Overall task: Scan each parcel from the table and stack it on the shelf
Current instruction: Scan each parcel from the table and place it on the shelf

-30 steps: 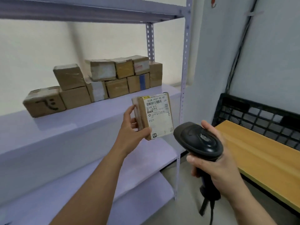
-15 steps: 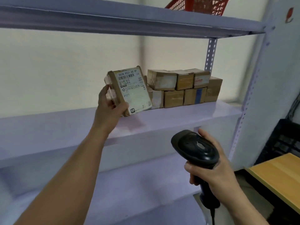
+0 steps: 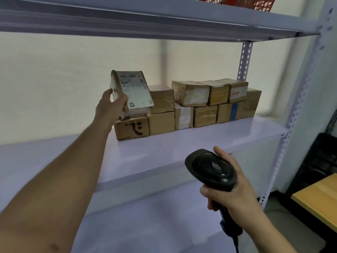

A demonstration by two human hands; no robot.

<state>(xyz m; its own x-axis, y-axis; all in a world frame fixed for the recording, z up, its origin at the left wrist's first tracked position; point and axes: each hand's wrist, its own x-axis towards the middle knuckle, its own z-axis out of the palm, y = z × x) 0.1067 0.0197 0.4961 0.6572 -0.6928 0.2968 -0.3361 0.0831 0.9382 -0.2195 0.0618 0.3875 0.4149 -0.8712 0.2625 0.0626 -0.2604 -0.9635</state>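
Observation:
My left hand (image 3: 111, 107) grips a small cardboard parcel (image 3: 134, 90) with a white shipping label, tilted, right above the leftmost box (image 3: 132, 128) of the stack on the shelf (image 3: 182, 143). That box bears a black marker sign. Several brown parcels (image 3: 206, 102) stand in two rows along the shelf to the right. My right hand (image 3: 229, 190) holds a black handheld scanner (image 3: 211, 167) low in front of the shelf, its head pointing up and left.
A grey upper shelf (image 3: 145, 21) runs overhead with a red mesh basket (image 3: 255, 2) on it. A perforated upright post (image 3: 244, 61) stands at the right. A wooden table (image 3: 317, 199) edge and a black crate (image 3: 317, 161) sit at the far right.
My left hand has carried the labelled parcel from in front of me up and over to the left end of the stack. The view has swung left toward the shelf.

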